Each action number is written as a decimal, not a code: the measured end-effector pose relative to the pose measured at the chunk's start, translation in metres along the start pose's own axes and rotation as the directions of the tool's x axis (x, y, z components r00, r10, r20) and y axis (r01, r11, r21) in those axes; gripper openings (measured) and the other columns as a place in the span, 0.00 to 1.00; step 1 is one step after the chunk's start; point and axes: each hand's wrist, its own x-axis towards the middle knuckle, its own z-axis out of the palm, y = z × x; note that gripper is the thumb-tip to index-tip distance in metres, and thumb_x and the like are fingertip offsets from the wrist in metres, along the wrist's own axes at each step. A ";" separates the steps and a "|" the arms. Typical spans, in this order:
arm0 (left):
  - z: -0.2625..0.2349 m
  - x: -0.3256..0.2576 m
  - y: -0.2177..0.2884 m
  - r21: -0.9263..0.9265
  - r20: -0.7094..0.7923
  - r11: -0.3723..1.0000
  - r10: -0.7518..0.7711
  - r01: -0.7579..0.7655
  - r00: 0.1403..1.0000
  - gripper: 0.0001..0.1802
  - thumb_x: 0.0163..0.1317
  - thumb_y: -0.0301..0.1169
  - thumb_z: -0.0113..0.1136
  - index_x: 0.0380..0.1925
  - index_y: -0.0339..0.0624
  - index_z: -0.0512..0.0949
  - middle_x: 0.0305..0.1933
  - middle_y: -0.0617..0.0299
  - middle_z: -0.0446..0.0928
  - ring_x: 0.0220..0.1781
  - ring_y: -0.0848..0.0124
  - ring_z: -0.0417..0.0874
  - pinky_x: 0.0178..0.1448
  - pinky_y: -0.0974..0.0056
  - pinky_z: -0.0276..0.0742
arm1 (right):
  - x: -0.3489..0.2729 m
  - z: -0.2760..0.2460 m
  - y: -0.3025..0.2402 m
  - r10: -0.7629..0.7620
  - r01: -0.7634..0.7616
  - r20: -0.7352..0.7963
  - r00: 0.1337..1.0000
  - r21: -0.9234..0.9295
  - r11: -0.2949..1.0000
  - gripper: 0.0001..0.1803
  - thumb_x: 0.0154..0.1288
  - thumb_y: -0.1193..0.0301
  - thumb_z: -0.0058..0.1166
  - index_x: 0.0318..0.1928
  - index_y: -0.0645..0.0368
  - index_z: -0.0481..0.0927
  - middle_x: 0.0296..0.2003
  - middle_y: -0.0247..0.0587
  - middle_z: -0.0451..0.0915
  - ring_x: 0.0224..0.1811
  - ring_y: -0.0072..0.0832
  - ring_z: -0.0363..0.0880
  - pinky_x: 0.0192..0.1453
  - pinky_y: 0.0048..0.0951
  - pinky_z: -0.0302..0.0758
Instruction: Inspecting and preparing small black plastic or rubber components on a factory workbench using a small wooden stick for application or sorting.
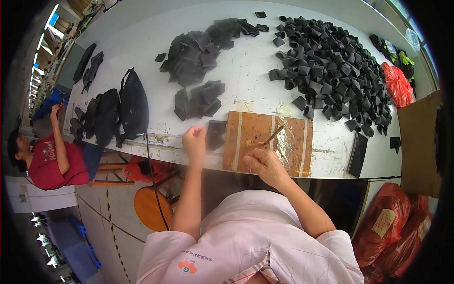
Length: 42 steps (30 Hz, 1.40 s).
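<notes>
My left hand (194, 139) is closed, its fingers curled together at the table's near side. Right beside its fingertips is a flat dark fabric piece (216, 135), slightly blurred; whether the fingers pinch it is unclear. My right hand (269, 166) is curled over the near part of a brown wooden board (241, 137) with pale strips and a shiny clear patch. Just beyond that fist, a thin brown stick-like tool (273, 135) slants across the board. Its near end comes close to the knuckles, and I cannot make out if it is gripped.
Flat dark pieces (191, 57) and a smaller heap (199, 100) lie beyond the board. Many black fabric loops (331, 66) spread at far right. A black bag (134, 104) lies left, near a seated person (56, 161). Red plastic bags (390, 227) stand lower right.
</notes>
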 end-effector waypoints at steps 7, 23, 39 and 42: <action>0.011 0.009 0.022 0.463 0.103 0.867 0.154 -0.184 0.983 0.09 0.45 0.29 0.63 0.27 0.35 0.78 0.30 0.54 0.76 0.32 0.66 0.77 0.37 0.65 0.72 | 0.003 0.011 -0.001 -0.032 0.033 0.039 0.999 -0.025 0.999 0.12 0.57 0.70 0.49 0.28 0.69 0.76 0.20 0.52 0.76 0.23 0.42 0.75 0.30 0.35 0.70; -0.001 -0.044 0.132 -0.441 0.432 0.897 0.194 0.019 0.881 0.04 0.52 0.22 0.57 0.30 0.37 0.75 0.37 0.63 0.72 0.34 0.78 0.73 0.39 0.75 0.69 | 0.003 0.006 -0.022 -0.525 0.208 -0.365 0.769 -0.633 0.746 0.12 0.48 0.72 0.57 0.19 0.57 0.66 0.17 0.36 0.70 0.17 0.32 0.73 0.18 0.31 0.68; 0.006 -0.078 0.155 -0.263 0.598 0.956 0.059 0.127 0.800 0.03 0.54 0.23 0.55 0.27 0.34 0.74 0.23 0.67 0.74 0.27 0.80 0.73 0.32 0.74 0.69 | -0.024 -0.013 -0.028 -0.451 0.244 -0.415 0.790 -0.462 0.852 0.17 0.46 0.68 0.60 0.38 0.58 0.76 0.26 0.37 0.71 0.25 0.32 0.71 0.26 0.29 0.71; 0.007 -0.091 0.168 -0.241 0.588 0.966 0.222 -0.093 0.778 0.01 0.53 0.21 0.54 0.26 0.35 0.73 0.23 0.61 0.74 0.25 0.77 0.75 0.31 0.71 0.70 | -0.025 -0.016 -0.017 -0.441 0.312 -0.416 0.795 -0.343 0.886 0.12 0.46 0.72 0.58 0.34 0.59 0.75 0.27 0.38 0.71 0.27 0.32 0.72 0.27 0.30 0.71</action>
